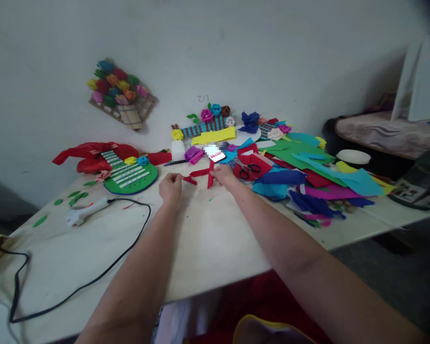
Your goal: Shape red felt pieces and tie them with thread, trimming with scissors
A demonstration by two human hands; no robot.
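Above the middle of the table, my left hand (pixel 170 188) is closed in a pinch, with a short red paper strip (pixel 189 180) reaching out from its fingertips. My right hand (pixel 223 175) pinches an upright red paper strip (pixel 210 176) between thumb and fingers. Another red strip (pixel 199 173) lies flat between the two hands. Just beyond them is a phone (pixel 218 156) with a lit screen. Black-handled scissors (pixel 250 171) rest on red paper to the right of my right hand.
At left lie a white glue gun (pixel 88 212) with a looping black cord (pixel 129 252), a green guitar-shaped craft (pixel 132 177) and green paper leaves (pixel 40 220). Coloured paper sheets (pixel 301 155) pile up at right. Paper flowers (pixel 207 115) stand against the wall.
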